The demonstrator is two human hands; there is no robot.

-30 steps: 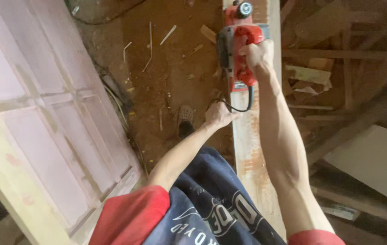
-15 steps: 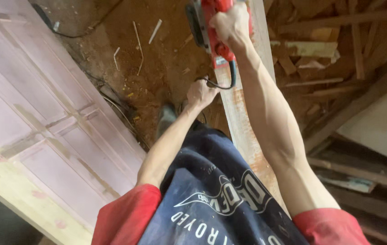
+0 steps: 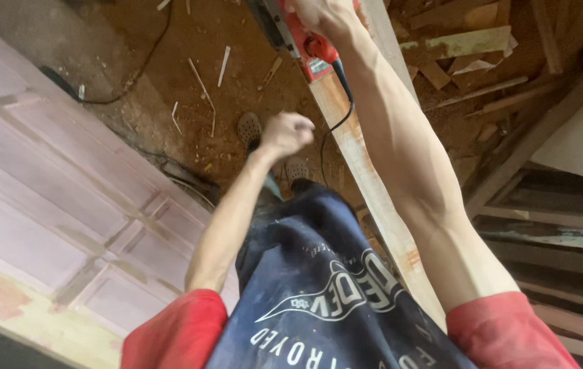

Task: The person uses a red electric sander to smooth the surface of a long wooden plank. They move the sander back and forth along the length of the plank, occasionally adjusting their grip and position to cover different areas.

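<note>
Red planer (image 3: pixel 308 41) under right-hand fingers (image 3: pixel 319 10)

The right arm is being held fully extended from the lower right of the frame toward the top centre, where the right hand (image 3: pixel 322 12) is being kept closed in a grip, partly cut off by the frame edge. The left arm is being held bent, reaching to mid-frame. The left hand (image 3: pixel 286 132) is being kept curled in a loose fist, nothing gripped.
</note>
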